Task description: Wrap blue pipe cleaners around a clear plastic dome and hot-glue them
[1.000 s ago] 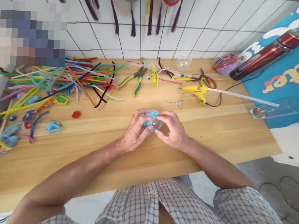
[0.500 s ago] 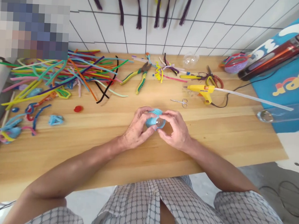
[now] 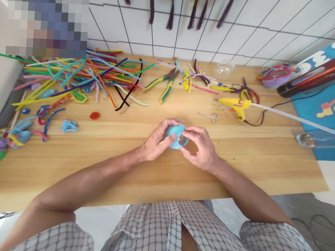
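Between both hands is a light-blue round piece (image 3: 179, 130), ringed with coils that look like wound pipe cleaner. A smooth, shiny uncovered patch shows on its right side; whether this is an opening or clear plastic I cannot tell. My left hand (image 3: 156, 141) wraps round its left side, thumb laid across the front. At the right edge, my right hand (image 3: 202, 149) pinches it with thumb and fingertips. Small silver scissors (image 3: 213, 117) lie just beyond the hands. Behind them rest pliers (image 3: 167, 88) with green and yellow handles.
A heap of coloured pipe cleaners (image 3: 102, 77) spreads over the back left. A yellow glue gun (image 3: 238, 106) with a long glue stick lies right, near a clear plastic ball (image 3: 225, 69), a yarn bundle (image 3: 276, 75) and a red flask (image 3: 316, 75). A red cap (image 3: 94, 115) sits left.
The light-blue piece has turned in the hands, showing more of its coils. My left thumb now lies across its front. The whole view has shifted, so the table things appear farther right.
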Demonstrator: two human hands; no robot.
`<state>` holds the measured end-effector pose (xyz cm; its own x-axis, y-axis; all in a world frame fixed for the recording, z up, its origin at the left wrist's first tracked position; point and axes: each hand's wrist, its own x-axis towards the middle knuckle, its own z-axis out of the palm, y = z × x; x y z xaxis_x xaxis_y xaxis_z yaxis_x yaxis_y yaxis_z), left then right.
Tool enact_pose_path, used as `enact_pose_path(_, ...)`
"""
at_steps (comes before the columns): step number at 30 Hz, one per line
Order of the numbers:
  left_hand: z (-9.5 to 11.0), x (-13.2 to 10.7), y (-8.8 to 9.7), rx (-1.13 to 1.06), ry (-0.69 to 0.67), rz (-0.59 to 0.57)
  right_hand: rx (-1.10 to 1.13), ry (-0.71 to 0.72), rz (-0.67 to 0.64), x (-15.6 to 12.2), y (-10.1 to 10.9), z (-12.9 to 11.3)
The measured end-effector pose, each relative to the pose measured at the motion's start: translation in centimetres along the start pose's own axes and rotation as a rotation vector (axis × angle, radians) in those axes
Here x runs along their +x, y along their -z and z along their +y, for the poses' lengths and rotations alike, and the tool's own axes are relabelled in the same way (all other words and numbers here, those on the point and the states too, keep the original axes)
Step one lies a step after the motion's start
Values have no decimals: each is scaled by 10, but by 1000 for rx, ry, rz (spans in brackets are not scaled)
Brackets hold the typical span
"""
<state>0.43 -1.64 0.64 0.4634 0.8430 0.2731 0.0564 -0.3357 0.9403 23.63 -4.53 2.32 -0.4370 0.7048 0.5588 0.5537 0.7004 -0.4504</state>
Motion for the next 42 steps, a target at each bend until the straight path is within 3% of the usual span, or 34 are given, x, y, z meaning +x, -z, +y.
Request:
enact_pose_path(4, -2, 0, -1, -52, 39, -19, 0, 6, -2, 0, 0, 0)
enact_pose_path(20, -4, -1, -5, -26, -38, 56, -22, 8, 24, 0, -2, 0)
enact_pose_path(31, -1, -2, 0, -95, 57, 11, -41, 5, 29, 0, -3, 1)
enact_pose_path(42, -4, -1, -1, 0, -96, 11, -64, 22, 36, -1, -4, 2)
